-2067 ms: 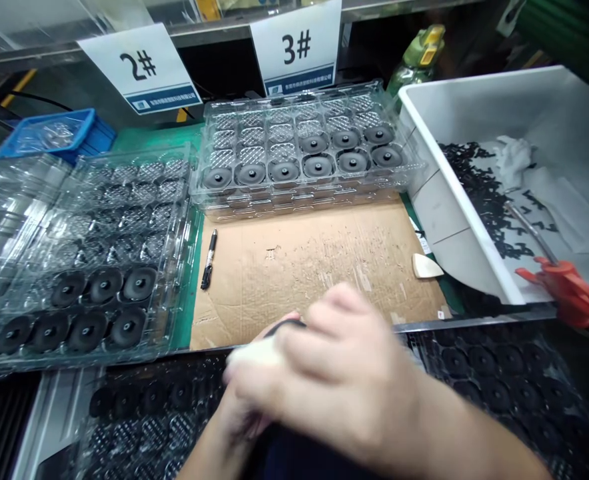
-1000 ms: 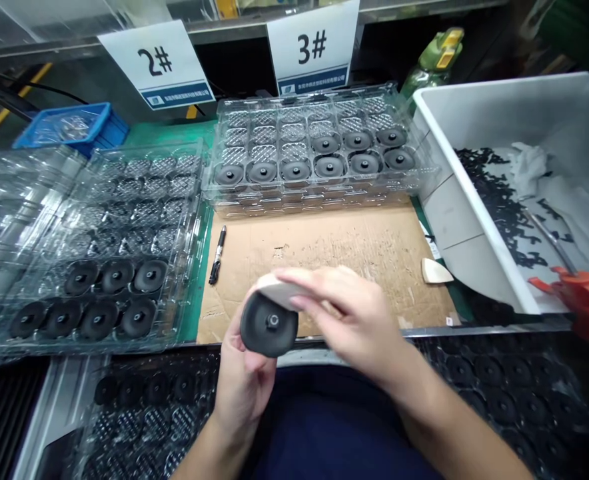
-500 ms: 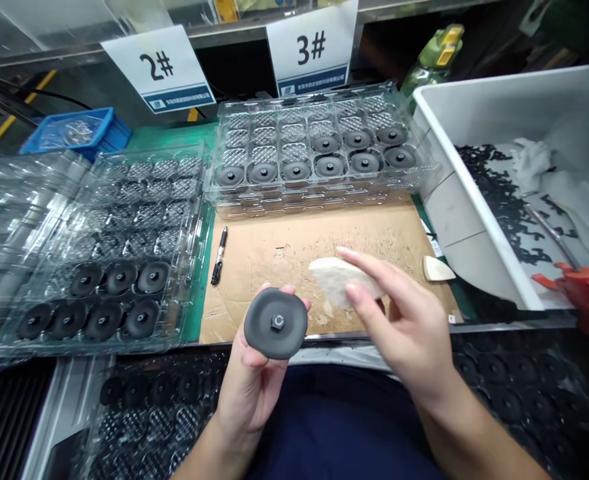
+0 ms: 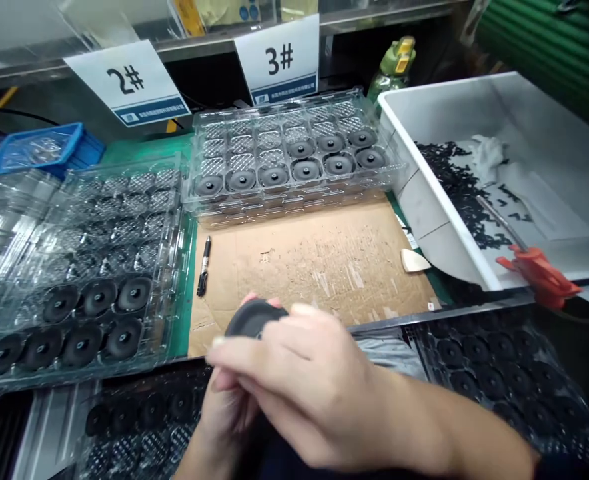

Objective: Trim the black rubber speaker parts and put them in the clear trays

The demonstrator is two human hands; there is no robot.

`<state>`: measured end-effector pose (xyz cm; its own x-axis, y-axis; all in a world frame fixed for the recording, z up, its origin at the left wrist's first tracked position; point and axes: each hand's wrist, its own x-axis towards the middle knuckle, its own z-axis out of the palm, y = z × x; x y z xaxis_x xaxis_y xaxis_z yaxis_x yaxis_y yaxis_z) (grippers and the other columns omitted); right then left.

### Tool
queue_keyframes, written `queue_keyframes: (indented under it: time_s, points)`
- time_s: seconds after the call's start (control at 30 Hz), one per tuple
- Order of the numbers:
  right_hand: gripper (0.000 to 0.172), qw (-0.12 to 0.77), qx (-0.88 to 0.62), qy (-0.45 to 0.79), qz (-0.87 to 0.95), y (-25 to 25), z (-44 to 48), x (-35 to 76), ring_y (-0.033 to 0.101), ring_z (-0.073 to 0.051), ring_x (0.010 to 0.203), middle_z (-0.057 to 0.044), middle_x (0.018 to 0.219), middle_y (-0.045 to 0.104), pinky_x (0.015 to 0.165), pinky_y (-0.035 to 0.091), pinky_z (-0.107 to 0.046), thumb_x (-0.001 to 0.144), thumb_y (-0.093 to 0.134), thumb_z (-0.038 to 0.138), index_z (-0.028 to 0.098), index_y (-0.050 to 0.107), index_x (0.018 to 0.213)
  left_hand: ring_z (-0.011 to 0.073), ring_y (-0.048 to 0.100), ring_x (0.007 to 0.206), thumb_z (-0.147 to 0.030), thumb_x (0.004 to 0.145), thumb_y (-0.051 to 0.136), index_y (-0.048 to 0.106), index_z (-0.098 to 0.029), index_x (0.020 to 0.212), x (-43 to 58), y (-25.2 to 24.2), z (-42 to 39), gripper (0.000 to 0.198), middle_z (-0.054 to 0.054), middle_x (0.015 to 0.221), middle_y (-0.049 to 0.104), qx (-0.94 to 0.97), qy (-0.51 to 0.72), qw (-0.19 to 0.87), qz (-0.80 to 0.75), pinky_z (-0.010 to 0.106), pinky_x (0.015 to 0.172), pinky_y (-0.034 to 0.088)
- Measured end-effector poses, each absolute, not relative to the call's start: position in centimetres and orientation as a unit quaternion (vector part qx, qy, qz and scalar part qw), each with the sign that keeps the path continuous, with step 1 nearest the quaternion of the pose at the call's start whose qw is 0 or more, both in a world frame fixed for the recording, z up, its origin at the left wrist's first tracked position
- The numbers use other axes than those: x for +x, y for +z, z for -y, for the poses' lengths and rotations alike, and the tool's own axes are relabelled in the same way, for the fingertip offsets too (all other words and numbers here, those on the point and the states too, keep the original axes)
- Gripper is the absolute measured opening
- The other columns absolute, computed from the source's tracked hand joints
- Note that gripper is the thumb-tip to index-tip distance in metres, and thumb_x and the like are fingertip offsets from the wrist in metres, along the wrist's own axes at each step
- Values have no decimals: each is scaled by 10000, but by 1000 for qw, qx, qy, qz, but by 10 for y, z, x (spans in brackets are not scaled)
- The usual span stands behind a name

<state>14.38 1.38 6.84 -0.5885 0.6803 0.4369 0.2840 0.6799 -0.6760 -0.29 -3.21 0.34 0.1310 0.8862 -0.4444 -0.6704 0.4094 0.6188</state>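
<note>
My left hand [image 4: 224,410] grips a round black rubber disc [image 4: 248,319], only its top edge showing. My right hand [image 4: 294,387] lies over the disc and the left hand, fingers curled and pressed onto it. The white cloth seen earlier is hidden beneath those fingers. Both hands hover over the near edge of the scratched cardboard mat [image 4: 314,260].
Clear blister trays with black discs stand at the left [image 4: 84,267] and at the back [image 4: 284,160]. A white bin [image 4: 424,193] of black scraps with red-handled scissors [image 4: 539,270] is at the right. A black pen [image 4: 203,267] lies beside the mat. More trays sit below the bench edge.
My right hand, which held the white cloth apart from the disc, has come back down over the disc and covers it. The view shifted slightly right.
</note>
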Motion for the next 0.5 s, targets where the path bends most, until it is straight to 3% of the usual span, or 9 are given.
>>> queue_keyframes:
  time_s: [0.1,0.17,0.3,0.5]
  points:
    - [274,266,-304,355,843,71,-8,166,513,-94,717,14,853,618,682,354,-245,868,456,116,170,536,1124,222,613,1030,-401,648,733,617,-348,1108,-12,6,31,477,-13,1146,654,131,527,764,-349,318,903,502]
    - [289,240,-369,316,841,70,-8,175,492,-108,681,12,809,606,650,322,-268,871,447,112,188,543,1133,183,639,968,-317,719,693,620,-312,1110,-12,8,29,397,-1,1104,675,123,515,778,-337,254,835,527]
    - [345,306,-356,224,854,62,-21,176,491,-133,672,7,751,593,651,317,-294,883,417,123,246,545,1179,181,639,964,-293,746,669,613,-271,1125,-5,18,24,383,5,1071,684,120,495,788,-345,238,829,522]
    - [295,348,-486,350,721,14,-28,185,579,-128,937,-13,1078,629,789,437,-239,910,442,199,240,542,1185,271,615,1029,-408,625,726,604,-286,1139,-11,24,24,542,40,1238,603,124,486,815,-290,315,866,520]
